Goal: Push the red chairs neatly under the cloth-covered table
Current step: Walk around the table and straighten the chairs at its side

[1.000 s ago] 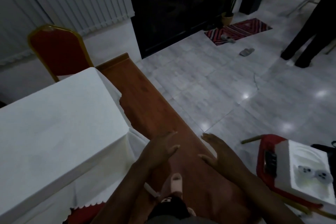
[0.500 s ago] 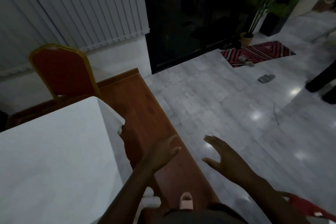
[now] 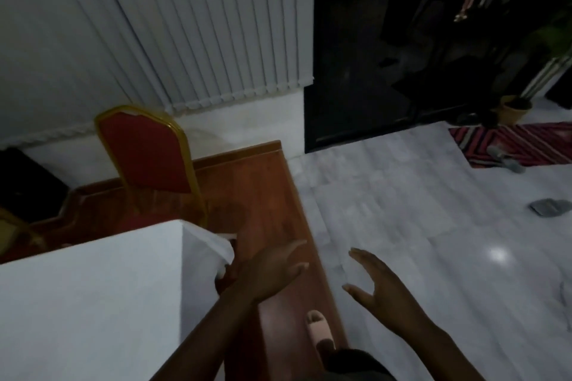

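Before you: matt white cloth on the table (image 3: 93, 303), red fabric chair (image 3: 148, 151) with gilt metal frame, polished wood platform (image 3: 266, 195), glossy marble floor (image 3: 433, 241).

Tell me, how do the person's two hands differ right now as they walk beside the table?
The left hand hangs over the brown wooden platform, close to the corner of the white cloth-covered table; the right hand hangs over the pale tiled floor. The left hand's fingers lie closer together; the right hand's spread wider, thumb apart. Both are open, hold nothing, and touch neither the table nor the red chair.
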The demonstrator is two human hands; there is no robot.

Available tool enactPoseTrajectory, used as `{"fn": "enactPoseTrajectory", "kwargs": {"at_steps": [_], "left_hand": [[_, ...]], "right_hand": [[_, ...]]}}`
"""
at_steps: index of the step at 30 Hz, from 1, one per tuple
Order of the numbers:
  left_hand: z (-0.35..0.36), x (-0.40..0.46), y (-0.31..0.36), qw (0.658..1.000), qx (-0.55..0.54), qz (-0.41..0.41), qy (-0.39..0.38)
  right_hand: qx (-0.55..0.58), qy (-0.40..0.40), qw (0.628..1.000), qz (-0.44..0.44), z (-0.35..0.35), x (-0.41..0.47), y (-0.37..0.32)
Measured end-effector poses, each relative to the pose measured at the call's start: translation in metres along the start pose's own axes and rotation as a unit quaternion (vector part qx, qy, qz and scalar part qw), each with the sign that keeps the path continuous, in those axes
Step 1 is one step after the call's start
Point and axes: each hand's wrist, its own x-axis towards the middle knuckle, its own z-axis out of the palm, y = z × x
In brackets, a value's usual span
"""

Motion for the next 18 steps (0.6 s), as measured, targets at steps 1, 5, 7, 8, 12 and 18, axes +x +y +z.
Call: {"fn": "enactPoseTrajectory", "kwargs": {"at_steps": [1,5,7,8,12,18], "left_hand": [[-0.012,0.013,-0.002,1.000,-0.002,-0.014,0.012],[-0.060,0.064,-0.014,0.997,-0.031,-0.046,0.057],[-0.081,0.082,-0.024,0.993,-0.058,-0.062,0.080],[-0.092,0.090,-0.031,0.990,-0.071,-0.076,0.091],[-0.134,0.131,-0.071,0.979,-0.097,-0.132,0.123],[-0.190,0.213,-0.173,0.969,-0.095,-0.163,0.157]], "right_hand": [[-0.002,-0.010,1.000,-0.008,-0.006,0.024,-0.004],[-0.001,-0.059,0.996,-0.062,-0.024,0.123,-0.026],[-0.017,-0.078,0.993,-0.093,-0.030,0.168,-0.042],[-0.020,-0.084,0.991,-0.104,-0.031,0.189,-0.051],[-0.022,-0.104,0.985,-0.135,-0.027,0.278,-0.079],[-0.050,-0.135,0.978,-0.150,-0.002,0.424,-0.108]]}}
